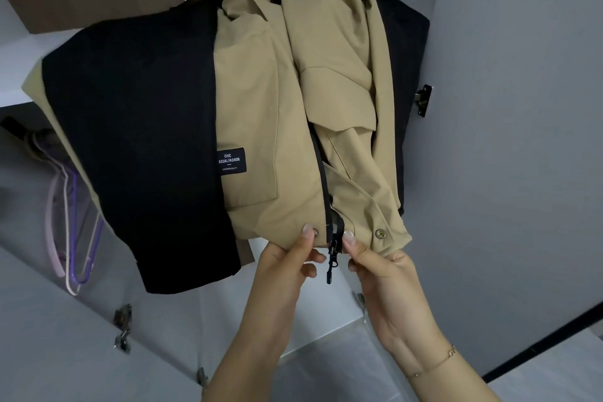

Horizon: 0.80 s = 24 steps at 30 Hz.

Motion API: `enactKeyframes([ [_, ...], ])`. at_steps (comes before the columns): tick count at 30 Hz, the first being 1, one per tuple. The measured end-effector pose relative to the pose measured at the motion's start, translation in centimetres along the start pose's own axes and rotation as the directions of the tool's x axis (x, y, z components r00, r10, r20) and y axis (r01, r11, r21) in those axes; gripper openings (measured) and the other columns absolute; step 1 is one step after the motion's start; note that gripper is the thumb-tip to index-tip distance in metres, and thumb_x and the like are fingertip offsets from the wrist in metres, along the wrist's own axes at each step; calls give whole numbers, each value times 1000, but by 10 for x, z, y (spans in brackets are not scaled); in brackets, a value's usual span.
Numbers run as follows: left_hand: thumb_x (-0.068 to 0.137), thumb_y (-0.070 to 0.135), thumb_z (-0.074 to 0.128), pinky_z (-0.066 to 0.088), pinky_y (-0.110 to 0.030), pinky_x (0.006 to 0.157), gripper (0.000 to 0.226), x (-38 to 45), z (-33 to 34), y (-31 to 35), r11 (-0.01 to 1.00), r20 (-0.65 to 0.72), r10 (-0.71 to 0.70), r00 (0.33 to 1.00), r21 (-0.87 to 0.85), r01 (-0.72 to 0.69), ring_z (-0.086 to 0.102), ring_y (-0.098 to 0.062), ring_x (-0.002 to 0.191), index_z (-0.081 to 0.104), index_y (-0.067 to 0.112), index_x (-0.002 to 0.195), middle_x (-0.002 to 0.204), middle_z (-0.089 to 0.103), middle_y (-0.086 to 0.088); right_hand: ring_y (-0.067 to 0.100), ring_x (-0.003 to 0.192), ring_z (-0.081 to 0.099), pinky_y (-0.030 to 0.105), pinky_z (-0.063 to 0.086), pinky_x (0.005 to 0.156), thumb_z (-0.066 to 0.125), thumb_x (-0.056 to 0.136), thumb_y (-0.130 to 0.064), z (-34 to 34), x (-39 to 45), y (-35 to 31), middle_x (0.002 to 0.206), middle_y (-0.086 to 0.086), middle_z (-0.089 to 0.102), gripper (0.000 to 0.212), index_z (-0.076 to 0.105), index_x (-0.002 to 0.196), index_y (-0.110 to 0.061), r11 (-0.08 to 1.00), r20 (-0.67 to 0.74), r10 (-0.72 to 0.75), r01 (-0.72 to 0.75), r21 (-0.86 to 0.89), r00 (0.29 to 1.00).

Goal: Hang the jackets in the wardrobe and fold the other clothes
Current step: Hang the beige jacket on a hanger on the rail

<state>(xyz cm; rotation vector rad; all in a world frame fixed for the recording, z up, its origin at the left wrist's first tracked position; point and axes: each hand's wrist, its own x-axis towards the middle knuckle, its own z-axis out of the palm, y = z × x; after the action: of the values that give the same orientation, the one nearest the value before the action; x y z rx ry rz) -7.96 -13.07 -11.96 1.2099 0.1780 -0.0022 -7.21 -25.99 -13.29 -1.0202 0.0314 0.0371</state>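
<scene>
With the tan-and-black jacket apparently already hung above them, the left hand and right hand pinched its hem beside the zipper, unzipped; folding seemingly remained.

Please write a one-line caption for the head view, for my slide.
Left hand and right hand pinch the hem of a hanging beige-and-black zip jacket beside its black zipper pull.

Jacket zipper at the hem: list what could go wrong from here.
1. Both hands, left and right, pinch the tan jacket at the hem beside the zipper slider; loose fabric could catch in the teeth.
2. The right front panel is bunched, so the zip may close crooked.
3. A downward tug might pull the jacket off whatever holds it; its hanger is hidden.
</scene>
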Motion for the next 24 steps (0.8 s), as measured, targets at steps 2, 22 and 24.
enactKeyframes([
  [2, 80, 41, 69, 42, -25, 65, 28, 2, -3, 0, 999, -5, -23, 1000, 35, 24, 57, -9, 67, 70, 18, 95, 88, 74, -3, 2, 71, 58, 19, 39, 59, 75, 72, -17, 0, 2, -1, 87, -7, 72, 11, 78, 80, -24, 998, 32, 42, -44, 50, 999],
  [22, 85, 18, 72, 45, -15, 55, 12, 10, -22, -11, 958, 83, -25, 996, 287, 0, 55, -5, 54, 73, 21, 96, 70, 71, -2, 14, 55, 40, 28, 37, 64, 70, 81, -13, 16, 6, 13, 54, 4, 44, 28, 50, 61, -10, 999, -103, 17, -12, 44, 995],
  [24, 80, 26, 74, 44, -16, 55, 15, 10, -23, -12, 964, 127, -54, 990, 265, 18, 51, -5, 54, 77, 23, 94, 69, 69, -1, 16, 59, 41, 29, 37, 67, 71, 81, -14, 16, 7, 15, 55, 5, 44, 27, 49, 65, -8, 1000, -97, 3, 0, 31, 995],
])
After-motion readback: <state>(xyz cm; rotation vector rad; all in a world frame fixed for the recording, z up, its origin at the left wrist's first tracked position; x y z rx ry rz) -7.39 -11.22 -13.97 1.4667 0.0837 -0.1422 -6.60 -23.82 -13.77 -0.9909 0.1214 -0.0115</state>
